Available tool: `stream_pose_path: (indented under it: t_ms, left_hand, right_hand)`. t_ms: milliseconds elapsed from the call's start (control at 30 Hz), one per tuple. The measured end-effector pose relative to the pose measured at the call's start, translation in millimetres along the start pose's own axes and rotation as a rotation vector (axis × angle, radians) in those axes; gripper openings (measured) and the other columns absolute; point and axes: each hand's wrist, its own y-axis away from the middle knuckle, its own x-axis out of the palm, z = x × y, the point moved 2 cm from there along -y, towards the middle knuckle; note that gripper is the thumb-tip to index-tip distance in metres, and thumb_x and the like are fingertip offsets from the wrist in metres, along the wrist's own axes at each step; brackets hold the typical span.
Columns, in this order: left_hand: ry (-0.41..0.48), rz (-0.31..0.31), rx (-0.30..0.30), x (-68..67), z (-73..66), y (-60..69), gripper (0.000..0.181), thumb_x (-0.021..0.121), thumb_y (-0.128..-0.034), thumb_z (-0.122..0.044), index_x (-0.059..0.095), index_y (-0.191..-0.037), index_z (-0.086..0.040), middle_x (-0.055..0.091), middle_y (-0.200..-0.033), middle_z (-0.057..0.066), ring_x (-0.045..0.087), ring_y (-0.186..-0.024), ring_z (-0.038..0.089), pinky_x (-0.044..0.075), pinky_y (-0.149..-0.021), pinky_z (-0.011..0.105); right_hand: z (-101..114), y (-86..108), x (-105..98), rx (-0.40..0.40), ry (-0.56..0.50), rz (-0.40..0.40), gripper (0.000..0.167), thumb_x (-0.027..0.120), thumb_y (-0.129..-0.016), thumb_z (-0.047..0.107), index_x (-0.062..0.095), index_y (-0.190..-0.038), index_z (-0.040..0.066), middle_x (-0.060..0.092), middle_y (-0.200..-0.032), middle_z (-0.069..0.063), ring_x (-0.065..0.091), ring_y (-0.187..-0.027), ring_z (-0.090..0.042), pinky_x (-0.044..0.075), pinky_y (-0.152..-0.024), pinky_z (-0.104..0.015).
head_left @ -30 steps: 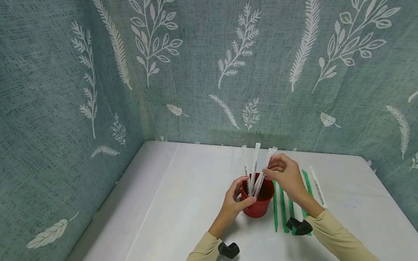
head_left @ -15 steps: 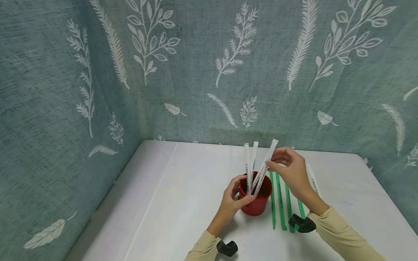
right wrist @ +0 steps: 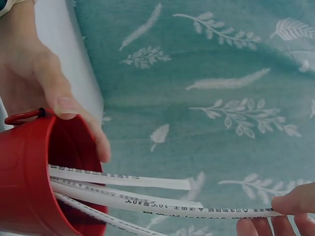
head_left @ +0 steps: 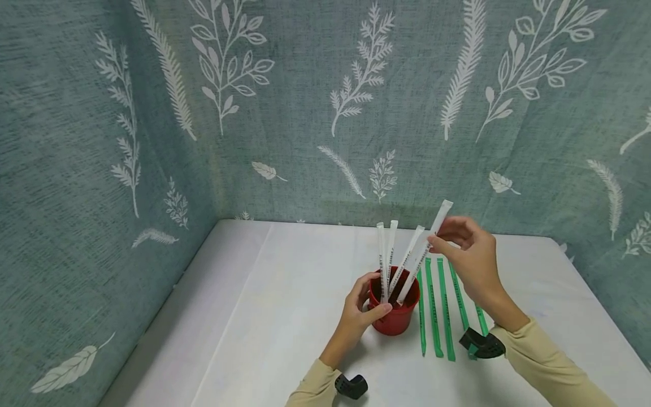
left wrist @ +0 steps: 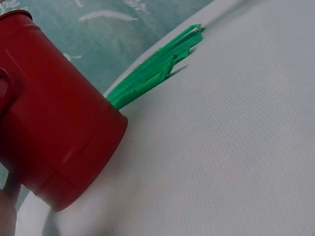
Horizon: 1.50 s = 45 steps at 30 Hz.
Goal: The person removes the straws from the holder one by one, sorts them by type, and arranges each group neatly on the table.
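Observation:
A small red metal bucket [head_left: 394, 323] stands on the table, and my left hand [head_left: 358, 308] holds it by the rim from the left. Several white paper-wrapped straws [head_left: 385, 254] lean inside it, tops sticking out. One of them, the straw [head_left: 441, 215] on the right, is pinched near its upper part between the thumb and fingers of my right hand [head_left: 473, 257]. Its lower end is still inside the bucket's mouth. In the right wrist view the pinched straw [right wrist: 236, 212] shows printed text, and the bucket's side handle [right wrist: 24, 117] is visible.
Several green-wrapped straws [head_left: 444, 311] lie side by side on the white table [head_left: 285, 316], just right of the bucket and partly under the right forearm. A leaf-patterned cloth [head_left: 305, 113] hangs behind and along the left.
My right hand has moved up and to the right, drawing the pinched straw away from the others. The left hand stays on the bucket. A white straw lying at right is now hidden.

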Motion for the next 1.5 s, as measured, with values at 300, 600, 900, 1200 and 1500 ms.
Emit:
stream_pose_path:
  t_ms: [300,600,900,1200,1500]
  left_hand:
    - [0.012,-0.006,0.002,-4.0,24.9,-3.5,0.059,0.068,-0.0855,-0.018,0.041,-0.139,-0.019,0.048,-0.136,0.005,0.046,-0.123,0.024,0.039,-0.095,0.04]
    - [0.012,0.002,0.007,-2.8,27.7,-4.8,0.059,0.069,-0.0852,-0.024,0.042,-0.137,-0.022,0.049,-0.136,0.003,0.046,-0.123,0.022,0.041,-0.095,0.039]
    - [0.005,-0.003,0.009,-0.7,15.2,-2.2,0.06,0.067,-0.0856,-0.017,0.04,-0.139,-0.012,0.048,-0.136,0.011,0.045,-0.122,0.032,0.04,-0.094,0.047]
    - [-0.006,0.013,0.0,1.5,-6.9,-0.2,0.059,0.066,-0.0862,-0.014,0.039,-0.137,-0.003,0.046,-0.136,0.019,0.043,-0.123,0.039,0.04,-0.095,0.049]
    - [-0.008,0.006,-0.024,-3.3,24.8,-4.8,0.058,0.066,-0.0863,-0.019,0.041,-0.138,-0.02,0.048,-0.137,0.004,0.045,-0.123,0.025,0.041,-0.095,0.041]
  right_hand:
    - [11,-2.8,-13,-0.033,-0.082,-0.029,0.03,0.067,-0.083,-0.005,0.055,-0.111,-0.003,0.062,-0.097,-0.008,0.064,-0.084,-0.013,0.053,-0.068,-0.026]
    - [17,-3.1,-26,-0.083,-0.219,-0.053,0.031,0.066,-0.081,-0.011,0.055,-0.109,-0.005,0.061,-0.095,-0.011,0.064,-0.082,-0.016,0.053,-0.068,-0.026]
    - [23,-2.9,-38,-0.09,-0.281,-0.089,0.032,0.061,-0.08,-0.018,0.055,-0.109,-0.007,0.061,-0.095,-0.012,0.064,-0.08,-0.016,0.053,-0.068,-0.026]
    - [26,-4.9,-52,-0.094,-0.336,-0.116,0.031,0.06,-0.08,-0.019,0.055,-0.109,-0.009,0.062,-0.093,-0.013,0.064,-0.077,-0.018,0.054,-0.067,-0.027]
    - [22,-5.4,-68,-0.081,-0.33,-0.144,0.031,0.061,-0.08,-0.019,0.056,-0.109,-0.009,0.063,-0.093,-0.013,0.065,-0.077,-0.018,0.054,-0.067,-0.026]
